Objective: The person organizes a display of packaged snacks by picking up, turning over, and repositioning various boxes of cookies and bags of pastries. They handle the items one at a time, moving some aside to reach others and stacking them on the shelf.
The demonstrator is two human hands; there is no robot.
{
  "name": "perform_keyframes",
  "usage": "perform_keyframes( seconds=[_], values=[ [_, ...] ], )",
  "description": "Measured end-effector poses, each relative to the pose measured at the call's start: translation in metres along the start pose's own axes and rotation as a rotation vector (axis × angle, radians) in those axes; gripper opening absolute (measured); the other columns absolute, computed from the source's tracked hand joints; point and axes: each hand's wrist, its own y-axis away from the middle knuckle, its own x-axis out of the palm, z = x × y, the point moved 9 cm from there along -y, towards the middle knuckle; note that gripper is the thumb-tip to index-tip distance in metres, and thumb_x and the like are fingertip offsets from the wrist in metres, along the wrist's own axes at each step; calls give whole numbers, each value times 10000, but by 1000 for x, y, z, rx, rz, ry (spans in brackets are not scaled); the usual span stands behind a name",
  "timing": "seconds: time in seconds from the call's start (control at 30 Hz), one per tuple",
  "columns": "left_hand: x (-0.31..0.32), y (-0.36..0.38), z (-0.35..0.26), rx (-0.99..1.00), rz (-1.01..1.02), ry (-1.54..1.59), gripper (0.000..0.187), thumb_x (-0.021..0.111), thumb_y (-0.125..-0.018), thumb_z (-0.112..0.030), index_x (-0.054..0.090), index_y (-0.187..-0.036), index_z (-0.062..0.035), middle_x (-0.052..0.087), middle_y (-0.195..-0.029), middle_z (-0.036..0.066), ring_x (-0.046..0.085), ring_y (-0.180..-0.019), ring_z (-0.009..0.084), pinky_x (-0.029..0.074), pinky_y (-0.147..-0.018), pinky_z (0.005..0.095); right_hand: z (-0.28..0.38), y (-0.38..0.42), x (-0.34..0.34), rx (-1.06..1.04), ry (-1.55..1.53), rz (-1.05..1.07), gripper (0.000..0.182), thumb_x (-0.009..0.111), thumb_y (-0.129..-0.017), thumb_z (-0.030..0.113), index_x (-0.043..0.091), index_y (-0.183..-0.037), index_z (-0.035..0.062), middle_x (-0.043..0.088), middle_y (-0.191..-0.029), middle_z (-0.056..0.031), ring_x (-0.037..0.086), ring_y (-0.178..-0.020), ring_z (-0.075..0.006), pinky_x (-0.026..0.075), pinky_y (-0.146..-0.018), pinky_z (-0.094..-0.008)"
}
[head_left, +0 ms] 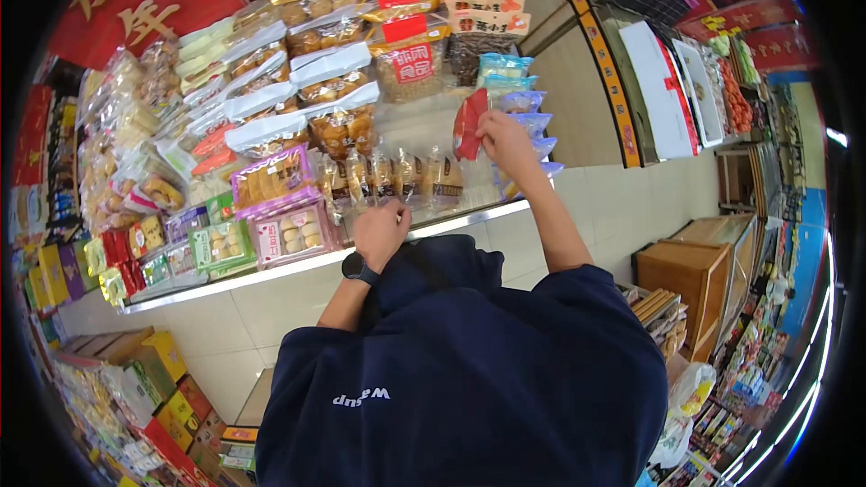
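Note:
Between the fingers of my right hand (507,140) is a red packet (470,124), raised over the display shelf (410,117). My left hand (382,227), with a dark watch on its wrist, rests at the shelf's front edge with its fingers curled. Whatever those fingers may hold is hidden. Just beyond them stands a row of small clear-and-brown packets (408,179). Several blue and lilac packets (525,124) line the shelf to the right of my right hand.
Bagged breads (338,117) and a purple-edged pack (272,182) fill the left side. Dark snack bags (487,32) stand at the back. A metal front edge (316,263) borders the shelf. A wooden cabinet (690,275) is on the right, with cartons (185,410) at lower left.

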Motion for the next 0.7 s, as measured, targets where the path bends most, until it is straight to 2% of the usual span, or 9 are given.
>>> perform_keyframes(
  seconds=[0.17,0.37,0.6,0.7],
  values=[
    [2,-4,-12,60,92,16,216,672,-903,-296,716,-832,-97,685,-661,125,684,-638,338,537,-597,451,25,65,14,6,76,0,117,651,-715,-40,613,-797,33,607,-907,-93,631,-883,-311,524,-759,-414],
    [28,7,-11,117,162,51,206,671,-885,-298,716,-824,-106,680,-663,145,678,-645,356,539,-601,466,14,126,58,131,102,9,116,659,-720,-22,613,-804,42,596,-953,-86,620,-912,-304,523,-780,-405],
    [48,18,-27,116,250,95,210,674,-885,-304,715,-835,-105,680,-665,148,677,-655,362,537,-628,469,26,121,59,140,90,121,142,679,-745,8,656,-879,51,615,-1004,-78,635,-934,-304,530,-805,-403],
    [53,17,-30,68,259,80,210,674,-890,-300,710,-835,-100,680,-665,146,675,-652,362,532,-620,464,22,114,59,86,71,99,154,686,-747,19,663,-893,61,617,-1016,-69,644,-944,-295,536,-800,-405]
  ],
)
